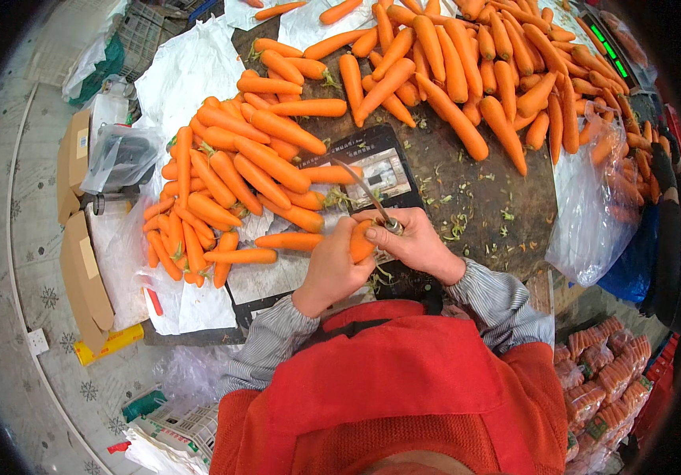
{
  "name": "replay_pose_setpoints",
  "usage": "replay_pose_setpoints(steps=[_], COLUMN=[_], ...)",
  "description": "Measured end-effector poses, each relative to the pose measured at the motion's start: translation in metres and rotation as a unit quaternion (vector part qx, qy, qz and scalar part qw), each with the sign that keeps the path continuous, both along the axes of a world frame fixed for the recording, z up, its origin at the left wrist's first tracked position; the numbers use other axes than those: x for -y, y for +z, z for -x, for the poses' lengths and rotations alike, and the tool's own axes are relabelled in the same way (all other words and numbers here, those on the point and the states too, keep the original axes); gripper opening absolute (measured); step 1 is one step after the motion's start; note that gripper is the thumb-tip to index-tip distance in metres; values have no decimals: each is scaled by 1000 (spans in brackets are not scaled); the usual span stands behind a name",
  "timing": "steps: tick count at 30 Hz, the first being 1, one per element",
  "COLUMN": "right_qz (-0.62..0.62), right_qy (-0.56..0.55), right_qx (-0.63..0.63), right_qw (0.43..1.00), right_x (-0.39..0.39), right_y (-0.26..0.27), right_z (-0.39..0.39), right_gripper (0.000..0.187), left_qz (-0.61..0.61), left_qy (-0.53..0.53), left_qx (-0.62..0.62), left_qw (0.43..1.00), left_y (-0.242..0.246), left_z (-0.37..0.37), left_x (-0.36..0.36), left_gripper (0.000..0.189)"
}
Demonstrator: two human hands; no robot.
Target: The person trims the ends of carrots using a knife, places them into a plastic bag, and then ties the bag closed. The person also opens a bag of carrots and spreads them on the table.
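My left hand (339,265) is closed around a carrot (362,240) near the table's front edge, hiding part of it. In my right hand (415,242) I grip a knife (369,193) by its handle; its thin, curved blade points away from me and up to the left. My right thumb rests at the carrot, and both hands nearly touch. Left of my hands lies a pile of carrots (257,160), some with short green stubs. A single carrot (289,241) lies right beside my left hand. Beneath the blade is a dark printed sheet (397,151).
A larger carrot heap (471,59) covers the far right of the table (495,202), where green trimmings (458,225) are scattered. At right are a clear plastic bag (590,237) and another person's gloved hand (663,169). Packed carrots (608,374) stand lower right; cardboard boxes (82,273) sit left.
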State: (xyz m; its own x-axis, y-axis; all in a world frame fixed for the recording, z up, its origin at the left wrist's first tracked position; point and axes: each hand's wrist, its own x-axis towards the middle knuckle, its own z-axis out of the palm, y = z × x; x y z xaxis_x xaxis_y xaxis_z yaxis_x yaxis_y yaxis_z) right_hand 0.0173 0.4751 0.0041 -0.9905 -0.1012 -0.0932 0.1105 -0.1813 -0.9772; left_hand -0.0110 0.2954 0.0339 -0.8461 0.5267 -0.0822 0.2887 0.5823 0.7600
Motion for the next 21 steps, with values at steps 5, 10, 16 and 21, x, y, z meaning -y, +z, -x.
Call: replay_pose_setpoints(steps=[5, 10, 16, 21], right_qz=[15, -160, -51, -59], right_qy=[-4, 1, 25, -217], right_qx=[162, 140, 110, 114], right_qw=[987, 977, 992, 968], right_x=[-4, -29, -34, -96], right_y=[-12, -1, 24, 38], right_z=[5, 23, 34, 79], right_gripper=[28, 40, 41, 33], left_qz=[95, -5, -80, -69], left_qy=[-30, 6, -51, -25], left_qx=[13, -36, 20, -99], left_qw=[995, 999, 995, 992], left_y=[3, 9, -2, -23], left_z=[0, 9, 32, 56], left_x=[1, 0, -23, -17], left_gripper=[42, 43, 63, 57])
